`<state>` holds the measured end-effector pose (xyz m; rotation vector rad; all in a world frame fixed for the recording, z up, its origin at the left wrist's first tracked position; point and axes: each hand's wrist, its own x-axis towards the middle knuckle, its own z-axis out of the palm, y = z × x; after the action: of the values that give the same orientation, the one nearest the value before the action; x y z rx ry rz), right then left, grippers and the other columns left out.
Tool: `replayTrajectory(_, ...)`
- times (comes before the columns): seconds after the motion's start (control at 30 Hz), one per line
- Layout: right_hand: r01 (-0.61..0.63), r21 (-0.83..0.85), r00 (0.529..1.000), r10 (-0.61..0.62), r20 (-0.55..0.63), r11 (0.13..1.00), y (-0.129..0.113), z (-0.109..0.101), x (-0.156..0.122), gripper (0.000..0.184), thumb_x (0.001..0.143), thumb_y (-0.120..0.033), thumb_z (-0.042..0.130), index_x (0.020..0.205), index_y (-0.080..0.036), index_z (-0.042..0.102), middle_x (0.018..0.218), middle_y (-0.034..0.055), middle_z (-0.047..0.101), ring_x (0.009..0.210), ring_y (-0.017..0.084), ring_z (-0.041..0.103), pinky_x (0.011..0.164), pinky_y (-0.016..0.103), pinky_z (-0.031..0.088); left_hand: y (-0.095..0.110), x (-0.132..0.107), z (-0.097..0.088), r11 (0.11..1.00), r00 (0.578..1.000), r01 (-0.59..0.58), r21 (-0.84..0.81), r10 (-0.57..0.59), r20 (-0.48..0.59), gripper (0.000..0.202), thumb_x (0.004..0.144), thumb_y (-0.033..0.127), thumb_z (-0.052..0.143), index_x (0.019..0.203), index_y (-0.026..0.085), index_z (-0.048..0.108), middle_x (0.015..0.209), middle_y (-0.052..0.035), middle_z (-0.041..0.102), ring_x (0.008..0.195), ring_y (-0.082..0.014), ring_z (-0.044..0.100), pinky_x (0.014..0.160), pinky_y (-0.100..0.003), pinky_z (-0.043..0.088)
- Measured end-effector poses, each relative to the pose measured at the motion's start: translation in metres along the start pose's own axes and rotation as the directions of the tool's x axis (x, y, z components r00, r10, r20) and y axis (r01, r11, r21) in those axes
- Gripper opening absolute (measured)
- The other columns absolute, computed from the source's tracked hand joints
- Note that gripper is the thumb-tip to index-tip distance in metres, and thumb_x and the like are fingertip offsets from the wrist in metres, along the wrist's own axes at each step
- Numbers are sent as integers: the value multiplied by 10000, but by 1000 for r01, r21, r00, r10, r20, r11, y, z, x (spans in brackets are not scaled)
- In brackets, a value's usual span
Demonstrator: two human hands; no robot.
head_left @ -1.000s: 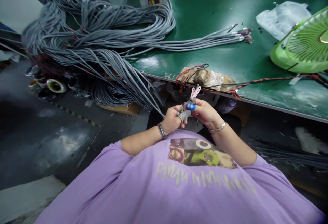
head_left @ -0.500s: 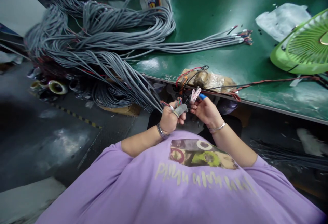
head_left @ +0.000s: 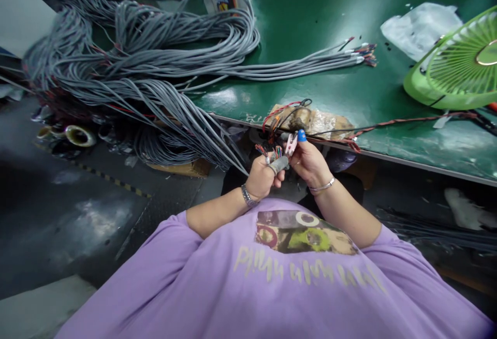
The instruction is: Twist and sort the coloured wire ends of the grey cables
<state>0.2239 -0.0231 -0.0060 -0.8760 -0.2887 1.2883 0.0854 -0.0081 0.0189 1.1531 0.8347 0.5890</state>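
My left hand (head_left: 261, 177) is closed round grey cable ends with thin coloured wires (head_left: 277, 151) fanning out of them. A grey wrap (head_left: 278, 164) covers its thumb. Close beside it, my right hand (head_left: 310, 164) pinches a pale pink clip (head_left: 291, 144), shaped like a clothes peg, below the bench edge. Its thumb has a blue cover (head_left: 302, 135) at the tip. The clip's jaws and the fingers behind it are partly hidden. A taped brown bundle with red and black leads (head_left: 310, 119) lies on the bench edge just beyond the hands.
A large heap of grey cables (head_left: 155, 49) covers the left of the green bench (head_left: 310, 13) and hangs over its edge. Stripped cable ends (head_left: 365, 55) lie farther right. A green fan (head_left: 458, 64) and a plastic bag (head_left: 423, 28) are at right. Tape rolls (head_left: 80, 135) sit low at left.
My left hand has moved right, bringing the wire ends closer to the pink clip. My right thumb has shifted up against the clip. The whole view has slid slightly.
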Motion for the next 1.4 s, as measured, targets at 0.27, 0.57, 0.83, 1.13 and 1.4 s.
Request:
replayTrajectory(0.27, -109, 40, 994, 108, 14, 993, 0, -4, -7, 530, 738, -744, 666, 773, -216, 644, 719, -3, 666, 593, 115, 569, 551, 241, 454, 0, -5, -1, 1000, 1000, 3, 1, -3, 22, 422, 735, 547, 734, 689, 180, 530, 477, 53, 549, 315, -56, 435, 313, -189, 277)
replayTrajectory(0.57, -138, -97, 950, 160, 269, 986, 10, -33, -39, 482, 550, -537, 899, 821, -195, 695, 715, -7, 637, 558, 100, 507, 537, 257, 458, -13, -12, -15, 998, 997, -53, 40, 54, -46, 465, 727, 604, 727, 725, 176, 546, 540, 51, 582, 364, -56, 479, 366, -187, 364)
replayTrajectory(0.83, 79, -225, 988, -47, 145, 971, 16, -19, -48, 313, 654, -410, 879, 690, -192, 656, 552, -46, 530, 515, 80, 428, 508, 230, 361, -15, -12, -14, 993, 995, -91, 79, 93, -21, 412, 780, 546, 713, 743, 167, 555, 584, 33, 624, 397, -62, 541, 374, -178, 325)
replayTrajectory(1.13, -89, -107, 985, 103, 135, 990, 18, -21, -39, 379, 626, -420, 894, 694, -184, 605, 599, -39, 571, 512, 71, 462, 488, 215, 371, -10, -13, -20, 992, 985, 8, -125, 14, 175, 373, 702, 432, 809, 826, 138, 617, 756, -45, 734, 468, -90, 615, 381, -177, 293)
replayTrajectory(1.4, -149, -67, 988, 151, 19, 987, -5, -20, -16, 548, 755, -746, 646, 836, -204, 644, 708, 2, 661, 516, 90, 508, 460, 216, 434, -16, -9, -25, 944, 943, -329, -13, 329, 45, 335, 765, 428, 789, 920, 150, 685, 849, -75, 777, 572, -122, 687, 534, -220, 529)
